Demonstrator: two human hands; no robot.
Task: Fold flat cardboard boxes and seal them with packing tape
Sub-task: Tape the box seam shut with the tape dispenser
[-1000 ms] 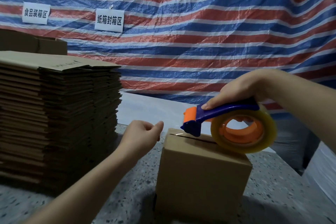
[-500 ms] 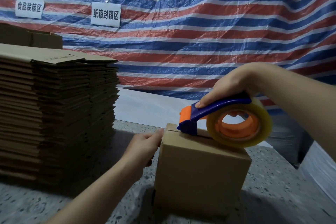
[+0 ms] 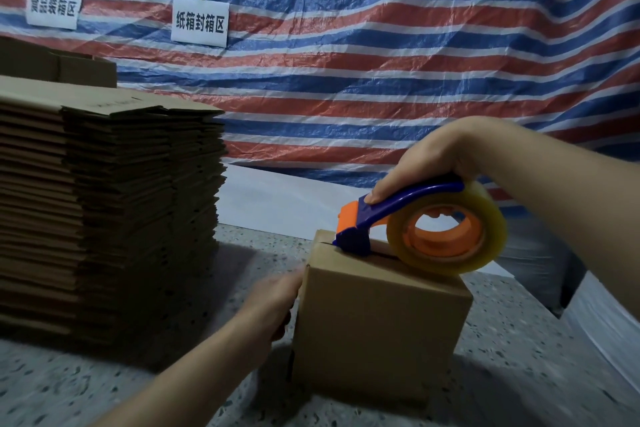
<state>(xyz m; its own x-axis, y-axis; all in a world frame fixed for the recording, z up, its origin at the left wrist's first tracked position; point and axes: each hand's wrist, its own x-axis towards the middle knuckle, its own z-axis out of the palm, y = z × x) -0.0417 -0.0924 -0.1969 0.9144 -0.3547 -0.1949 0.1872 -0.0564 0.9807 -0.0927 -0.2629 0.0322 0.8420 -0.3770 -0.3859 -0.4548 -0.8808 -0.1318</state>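
Fingers of my right hand curl round the dispenser atop the box; my left hand presses its side, fingers hidden.

A single head-worn view looks forward and slightly down, close over the speckled table. It faces the striped tarp wall just behind

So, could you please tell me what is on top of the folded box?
The tape dispenser rests on the box, its blue nose at the top seam, held by the right hand. The dispenser covers part of the seam.
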